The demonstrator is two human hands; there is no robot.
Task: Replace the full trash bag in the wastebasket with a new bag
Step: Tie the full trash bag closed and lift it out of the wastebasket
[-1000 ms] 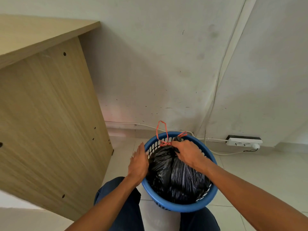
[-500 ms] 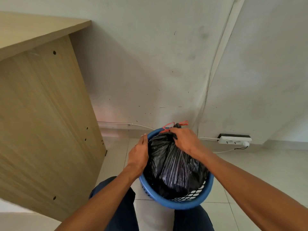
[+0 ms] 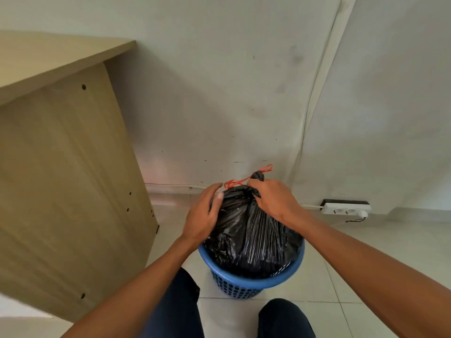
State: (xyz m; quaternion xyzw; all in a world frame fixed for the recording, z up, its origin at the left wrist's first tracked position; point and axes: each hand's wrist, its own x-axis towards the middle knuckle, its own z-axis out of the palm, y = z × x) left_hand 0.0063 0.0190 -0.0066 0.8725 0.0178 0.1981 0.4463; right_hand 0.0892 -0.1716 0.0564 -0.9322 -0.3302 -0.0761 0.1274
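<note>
A full black trash bag [image 3: 253, 240] bulges out of the top of a blue perforated wastebasket [image 3: 246, 281] on the tiled floor. Its neck is gathered and tied with a red drawstring [image 3: 246, 178]. My right hand [image 3: 273, 201] is closed around the neck just under the knot, and the bag hangs stretched from it. My left hand [image 3: 205, 215] lies flat against the left side of the bag, fingers curved and apart. The lower part of the bag is hidden inside the basket.
A wooden desk side panel [image 3: 68, 186] stands close on the left. A white wall rises right behind the basket. A white power strip [image 3: 346, 209] with a cable lies on the floor at the right. My knees [image 3: 180, 303] are just before the basket.
My right hand has pulled the bag's neck upward, so more of the bag stands above the rim. My left hand moved from the basket's rim onto the bag's side.
</note>
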